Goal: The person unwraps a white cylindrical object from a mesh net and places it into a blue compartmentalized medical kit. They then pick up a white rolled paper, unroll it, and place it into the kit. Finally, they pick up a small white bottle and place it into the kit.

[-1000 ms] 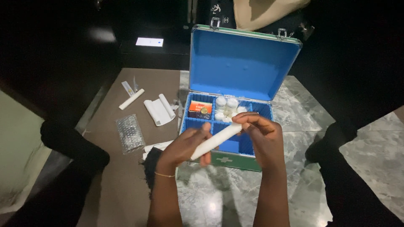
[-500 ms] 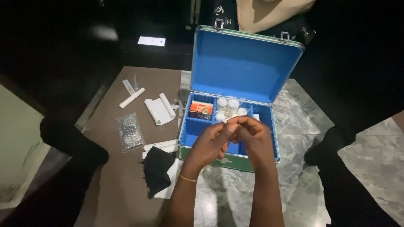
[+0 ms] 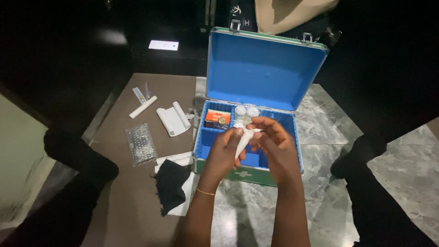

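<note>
Tilted more steeply than a moment ago, the white paper-wrapped roll (image 3: 242,139) is pinched near its top by the right hand (image 3: 274,146) and gripped lower down by the left hand (image 3: 224,153), above the open blue-lined metal case (image 3: 267,68).

Metal-edged case (image 3: 267,39), matt blue lining; beside it, glossy marble floor (image 3: 329,123), crinkly bubble wrap (image 3: 141,144), soft black cloth (image 3: 170,183).
</note>
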